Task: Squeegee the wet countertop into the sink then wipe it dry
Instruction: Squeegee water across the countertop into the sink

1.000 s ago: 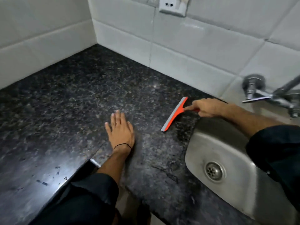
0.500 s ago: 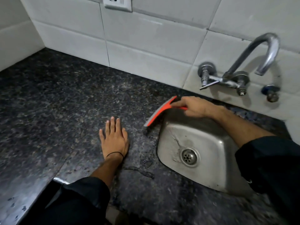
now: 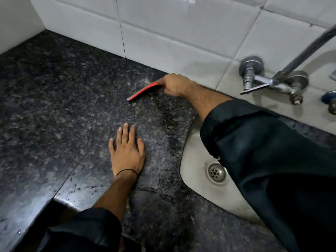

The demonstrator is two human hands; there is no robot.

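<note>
A dark speckled stone tabletop (image 3: 54, 106) runs along a white tiled wall (image 3: 163, 33), with streaks and beads of water near its front edge. The left hand (image 3: 127, 153) lies flat on the stone, fingers straight and released, a thin black band (image 3: 127, 171) round the wrist. Beyond it, close to the wall and left of the sink (image 3: 190, 160), the red squeegee (image 3: 143, 90) rests on the tabletop, its handle end grasped in the curled fingers of the right hand (image 3: 175, 85). The right arm's dark sleeve (image 3: 263, 160) crosses the steel sink, beside the drain (image 3: 216, 172). A metal tap (image 3: 272, 80) is fixed to the wall above.
</note>
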